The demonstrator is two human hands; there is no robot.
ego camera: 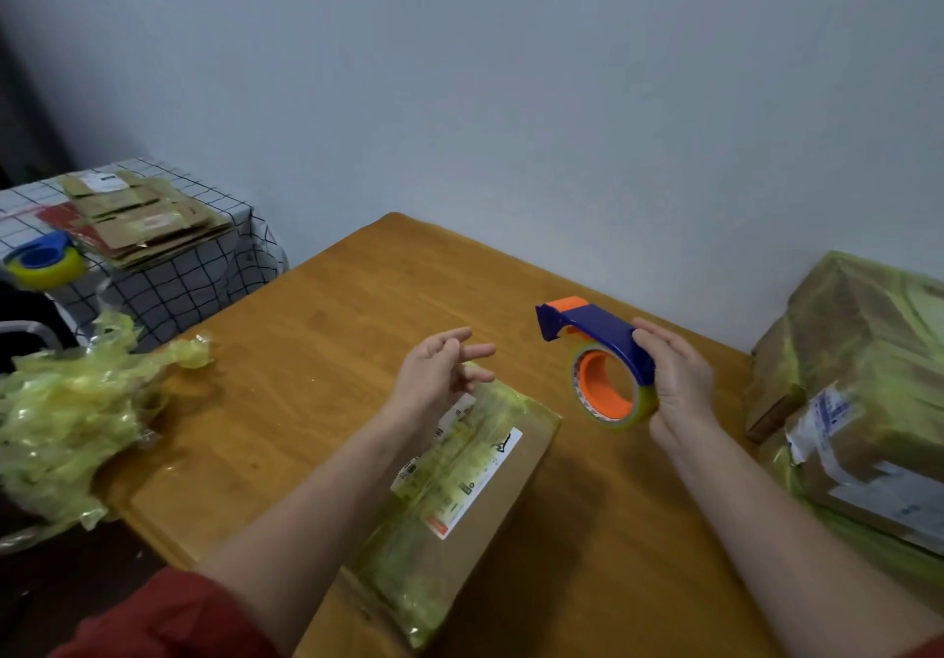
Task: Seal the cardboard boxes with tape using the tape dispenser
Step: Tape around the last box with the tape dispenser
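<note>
Wooden table (pixel 316 330) carries the cardboard box (pixel 490 504), yellowish tape along its top. Taped boxes (pixel 858 376) stacked right of it. Crumpled tape wad (pixel 61 417) left of it. L hand (pixel 439 376) above its far end, fingers loose, holding nothing. R hand (pixel 679 381), right of its far end, grips blue/orange tape dispenser (pixel 603 351) off the table.

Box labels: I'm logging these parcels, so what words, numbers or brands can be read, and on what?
None can be read.
Label on the middle box: print too blurred.
Labels on the right box: blurred.
Sticker on the flat cardboard stack: too small.
</note>
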